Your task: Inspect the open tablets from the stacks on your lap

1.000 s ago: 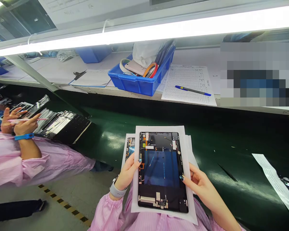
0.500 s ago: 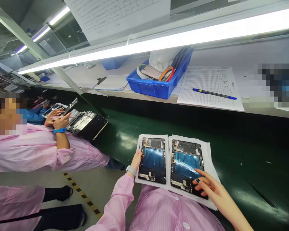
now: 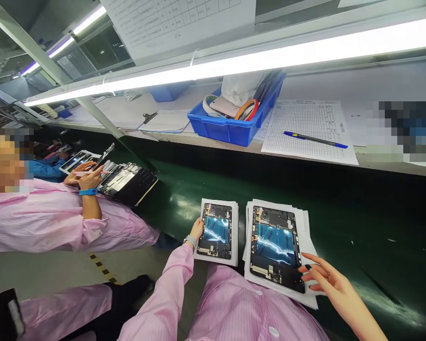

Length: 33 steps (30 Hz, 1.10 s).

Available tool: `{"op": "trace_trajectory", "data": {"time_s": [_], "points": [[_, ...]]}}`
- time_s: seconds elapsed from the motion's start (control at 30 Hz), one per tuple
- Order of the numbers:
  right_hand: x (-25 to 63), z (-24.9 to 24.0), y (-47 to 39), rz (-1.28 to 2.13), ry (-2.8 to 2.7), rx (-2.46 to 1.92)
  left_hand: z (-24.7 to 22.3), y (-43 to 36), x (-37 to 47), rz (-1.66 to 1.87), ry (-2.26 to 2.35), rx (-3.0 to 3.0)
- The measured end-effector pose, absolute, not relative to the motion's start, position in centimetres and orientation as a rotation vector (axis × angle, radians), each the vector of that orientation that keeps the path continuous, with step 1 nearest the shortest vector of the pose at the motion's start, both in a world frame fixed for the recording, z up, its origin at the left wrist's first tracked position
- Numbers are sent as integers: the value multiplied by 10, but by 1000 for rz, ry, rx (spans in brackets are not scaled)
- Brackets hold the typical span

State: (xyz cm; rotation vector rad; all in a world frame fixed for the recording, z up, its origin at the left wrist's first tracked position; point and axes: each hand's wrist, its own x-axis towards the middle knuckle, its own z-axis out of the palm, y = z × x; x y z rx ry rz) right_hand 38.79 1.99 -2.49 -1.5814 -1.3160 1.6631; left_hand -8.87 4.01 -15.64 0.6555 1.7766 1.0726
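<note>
An opened tablet with its inner parts and a shiny blue film showing lies on white sheets at the left. My left hand grips it by its left edge, with the fingers partly hidden. To its right, a second opened tablet of the same look rests on a stack of white sheets. Beside that tablet's lower right edge is my right hand, open, fingers apart and holding nothing; whether a fingertip touches the edge I cannot tell.
Beyond the green bench runs a shelf with a blue bin of tape rolls, a printed form and a pen. At left, a co-worker handles parts by a stack of black panels.
My left hand has moved the left tablet and its sheets leftward and away, widening the gap to the other tablet. My right hand has drawn right, off the right tablet's film.
</note>
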Motion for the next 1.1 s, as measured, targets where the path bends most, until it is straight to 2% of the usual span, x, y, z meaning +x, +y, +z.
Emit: {"op": "trace_trajectory", "data": {"time_s": [0.27,0.4,0.53,0.7,0.8,0.87,0.93,0.97,1.0,1.1], "points": [[376,-25,24,1613,-1368,-1592,-148,42,-83,1026,1858,614],[376,-17,27,1605,-1345,-1598,-127,45,-61,1061,1851,595],[361,-3,27,1592,-1335,-1558,-58,-7,-79,1131,1806,614],[260,-7,30,1705,-1464,-1363,79,-98,-173,1272,1807,602],[180,-32,51,1751,-1575,-1404,137,-73,-190,1586,1407,445],[140,-52,72,1714,-1611,-1561,161,-26,-172,1637,949,184],[115,-71,94,1632,-1631,-1732,178,27,-142,1614,808,144],[108,-79,104,1589,-1636,-1808,185,51,-125,1577,718,86],[104,-86,112,1547,-1638,-1877,192,73,-109,1470,434,-190],[101,-106,124,1445,-1639,-2045,207,127,-58,878,-118,-825]]}}
